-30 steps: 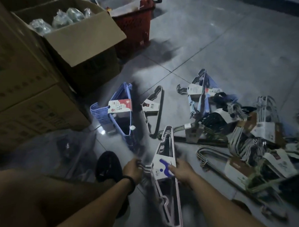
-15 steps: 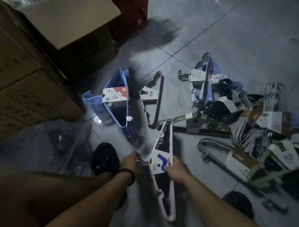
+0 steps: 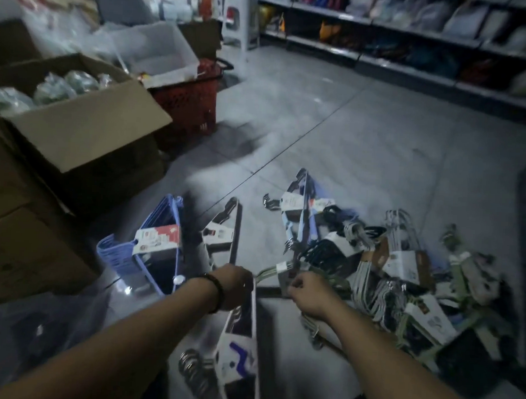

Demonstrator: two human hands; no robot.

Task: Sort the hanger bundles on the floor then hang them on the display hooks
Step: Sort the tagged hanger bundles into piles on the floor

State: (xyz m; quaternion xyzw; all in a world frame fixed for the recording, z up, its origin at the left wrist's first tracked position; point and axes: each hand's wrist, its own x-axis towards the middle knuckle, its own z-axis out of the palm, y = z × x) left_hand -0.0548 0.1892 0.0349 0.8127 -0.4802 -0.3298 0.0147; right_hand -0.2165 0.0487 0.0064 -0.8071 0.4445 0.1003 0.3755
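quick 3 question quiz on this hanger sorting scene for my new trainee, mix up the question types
1. True or false: the red basket stands beside the open cardboard box.
2. The pale hanger bundle that the left hand grips has a label marked with: A a blue squiggle, B a red band, C nothing.
3. Fill in: the hanger bundle with the red-and-white label is ___ in colour.
Key: 1 true; 2 A; 3 blue.

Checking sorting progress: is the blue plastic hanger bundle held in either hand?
No; that blue plastic hanger bundle lies on the floor, apart from left hand and right hand.
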